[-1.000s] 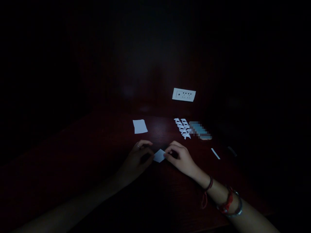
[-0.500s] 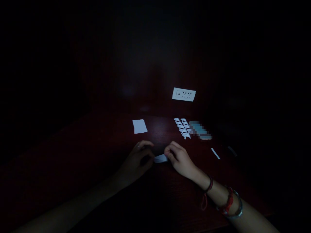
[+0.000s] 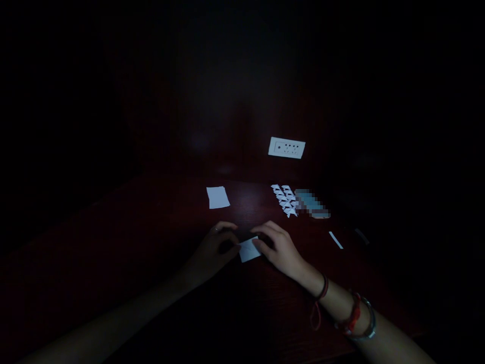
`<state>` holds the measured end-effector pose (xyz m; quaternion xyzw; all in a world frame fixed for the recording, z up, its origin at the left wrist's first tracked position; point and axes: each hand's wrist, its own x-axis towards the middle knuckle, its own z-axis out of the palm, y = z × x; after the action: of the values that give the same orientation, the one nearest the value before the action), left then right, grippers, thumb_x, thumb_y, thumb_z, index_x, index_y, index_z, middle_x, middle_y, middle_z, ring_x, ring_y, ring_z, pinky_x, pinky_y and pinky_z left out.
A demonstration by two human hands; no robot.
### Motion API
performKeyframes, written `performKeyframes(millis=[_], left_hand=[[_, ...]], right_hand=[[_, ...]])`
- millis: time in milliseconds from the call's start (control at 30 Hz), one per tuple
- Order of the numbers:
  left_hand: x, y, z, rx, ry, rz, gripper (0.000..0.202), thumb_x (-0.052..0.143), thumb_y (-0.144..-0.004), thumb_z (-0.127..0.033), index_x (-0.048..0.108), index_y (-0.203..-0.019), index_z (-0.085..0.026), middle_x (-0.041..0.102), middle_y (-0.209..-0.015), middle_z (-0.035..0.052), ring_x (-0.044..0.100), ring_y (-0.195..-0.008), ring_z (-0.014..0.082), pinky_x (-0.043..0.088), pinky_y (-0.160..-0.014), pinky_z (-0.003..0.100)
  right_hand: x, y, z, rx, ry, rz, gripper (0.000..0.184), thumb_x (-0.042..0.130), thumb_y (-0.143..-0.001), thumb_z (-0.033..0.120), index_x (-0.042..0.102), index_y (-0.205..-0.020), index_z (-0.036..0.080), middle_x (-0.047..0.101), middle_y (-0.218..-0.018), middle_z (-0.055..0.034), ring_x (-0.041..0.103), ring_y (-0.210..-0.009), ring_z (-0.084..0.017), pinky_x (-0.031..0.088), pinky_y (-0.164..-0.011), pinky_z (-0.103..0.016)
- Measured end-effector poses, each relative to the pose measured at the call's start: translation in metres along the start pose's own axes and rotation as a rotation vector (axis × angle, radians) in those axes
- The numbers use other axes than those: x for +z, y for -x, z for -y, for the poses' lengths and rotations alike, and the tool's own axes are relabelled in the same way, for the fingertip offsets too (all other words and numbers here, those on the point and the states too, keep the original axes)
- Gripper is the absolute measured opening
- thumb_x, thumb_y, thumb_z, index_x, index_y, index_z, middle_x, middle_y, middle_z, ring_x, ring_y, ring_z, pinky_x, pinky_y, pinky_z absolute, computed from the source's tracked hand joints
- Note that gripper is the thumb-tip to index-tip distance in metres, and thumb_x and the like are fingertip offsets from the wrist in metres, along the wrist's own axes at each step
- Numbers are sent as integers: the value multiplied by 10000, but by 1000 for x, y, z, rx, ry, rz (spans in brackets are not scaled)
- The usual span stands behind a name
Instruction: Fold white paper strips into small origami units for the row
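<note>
Between my hands is a small white sheet of paper [image 3: 249,249], with a faint crease line across it. My left hand [image 3: 217,246] pinches its left edge between thumb and finger. On the paper's right side, my right hand [image 3: 278,247] grips with the thumb on top and the fingers curled behind the far edge. Behind my left hand lies a stack of white paper squares [image 3: 218,197]. Folded white paper pieces [image 3: 285,200] sit in two rows beyond my right hand.
A blurred-out flat bluish object [image 3: 312,203] lies right of the folded pieces. Narrow paper strips, one bright strip [image 3: 336,240] and one dim strip [image 3: 361,236], rest at the right of the dark reddish table [image 3: 159,217]. A white wall socket [image 3: 287,147] is behind. The surroundings are very dark.
The paper between my hands has opened from a narrow folded shape to a broader flat one. My right hand's fingers have spread a little from their tighter pinch.
</note>
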<state>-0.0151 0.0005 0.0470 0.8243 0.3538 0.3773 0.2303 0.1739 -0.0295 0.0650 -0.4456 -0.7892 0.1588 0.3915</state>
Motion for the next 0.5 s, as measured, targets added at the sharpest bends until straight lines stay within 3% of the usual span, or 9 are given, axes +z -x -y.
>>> performKeyframes(millis=[167,300,500], left_hand=[[2,-2,0,-5,45,7,48,511,-744,-191,549,-716,-181,432,-1071,27,426,-1020,192,366,-866,357],[1,0,-2,3,48,26,43,502,-754,-183,539,-733,-183,425,-1077,19,428,-1021,181,365,-872,338],[-2,4,1,-4,11,44,59,482,-762,-188,527,-725,-177,440,-1067,20,444,-998,184,395,-837,339]], right_hand=[[-2,2,6,-101,184,38,325,583,-717,292,551,-1029,204,473,-964,-56,456,-909,-178,395,-790,-312],[2,1,4,-81,50,54,267,543,-754,249,561,-1016,204,491,-935,-41,490,-848,-135,422,-742,-253],[1,0,-8,40,-82,-23,235,512,-769,208,562,-998,191,536,-855,-31,501,-733,-116,423,-651,-231]])
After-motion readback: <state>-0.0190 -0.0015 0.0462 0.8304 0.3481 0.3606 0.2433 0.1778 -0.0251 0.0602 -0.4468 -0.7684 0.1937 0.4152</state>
